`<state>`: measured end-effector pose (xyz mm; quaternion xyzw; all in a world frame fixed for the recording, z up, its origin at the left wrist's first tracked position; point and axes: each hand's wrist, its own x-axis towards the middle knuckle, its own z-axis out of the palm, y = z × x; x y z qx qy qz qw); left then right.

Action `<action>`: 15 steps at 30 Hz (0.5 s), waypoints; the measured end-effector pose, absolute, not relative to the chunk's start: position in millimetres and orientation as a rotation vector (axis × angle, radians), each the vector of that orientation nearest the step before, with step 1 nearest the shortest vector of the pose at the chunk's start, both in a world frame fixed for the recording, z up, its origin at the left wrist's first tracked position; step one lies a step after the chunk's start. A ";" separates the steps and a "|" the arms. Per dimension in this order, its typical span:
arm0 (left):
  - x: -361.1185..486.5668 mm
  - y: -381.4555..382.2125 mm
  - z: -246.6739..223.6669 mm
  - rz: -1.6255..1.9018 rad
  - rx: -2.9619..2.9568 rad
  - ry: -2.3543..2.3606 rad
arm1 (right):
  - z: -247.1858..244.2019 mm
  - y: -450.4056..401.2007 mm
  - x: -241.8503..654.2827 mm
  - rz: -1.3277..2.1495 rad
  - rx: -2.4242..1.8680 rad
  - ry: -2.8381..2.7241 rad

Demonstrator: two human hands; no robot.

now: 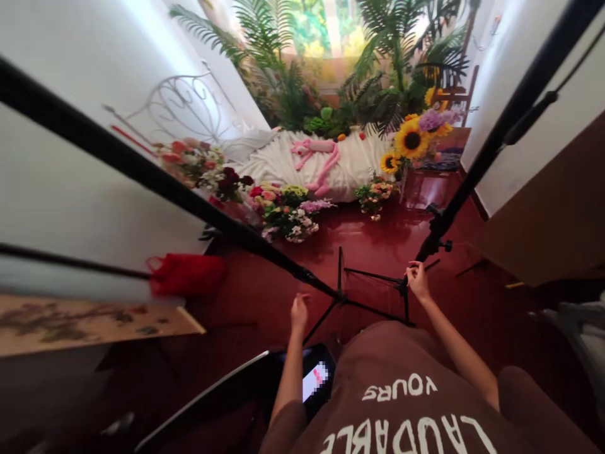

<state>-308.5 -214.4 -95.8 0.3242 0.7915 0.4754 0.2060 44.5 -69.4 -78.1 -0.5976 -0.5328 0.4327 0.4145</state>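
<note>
Two black tripod stands rise from the dark red floor in the head view. My right hand (pixel 418 281) is at the lower pole of the right stand (pixel 430 243), its fingers closed around it just above the spread legs. My left hand (pixel 299 311) hovers just below the pole of the left stand (pixel 265 247), apart from it. Its fingers are partly stretched toward the pole and hold nothing I can see. Below, beside my left forearm, a lit screen (pixel 309 388) shows on a dark device.
Ahead, white cloth (pixel 363 161) bears a pink plush toy (pixel 326 148), with flower bunches (pixel 293 214), sunflowers (pixel 411 140) and palm fronds around it. A red bag (pixel 186 274) lies left, above a painted panel (pixel 94 321). A brown board (pixel 548 208) leans right.
</note>
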 end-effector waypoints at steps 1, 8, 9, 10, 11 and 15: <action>-323.6 -214.6 -86.8 1.377 0.820 2.224 | -77.3 -67.9 35.5 1.125 -1.486 -1.371; -332.7 -179.3 -15.1 1.789 0.923 2.011 | -61.0 -63.8 -40.1 1.295 -1.284 -1.712; -326.1 -174.0 -8.2 1.778 0.977 1.985 | -57.9 -65.4 -52.1 1.308 -1.244 -1.753; -320.1 -169.4 -3.3 1.782 0.994 1.970 | -54.9 -67.5 -64.5 1.324 -1.201 -1.787; -315.2 -165.6 -0.5 1.788 0.992 1.962 | -52.1 -70.3 -77.2 1.345 -1.157 -1.813; -309.4 -157.9 -3.4 1.863 0.880 1.971 | -44.6 -85.4 -129.5 1.571 -1.035 -1.808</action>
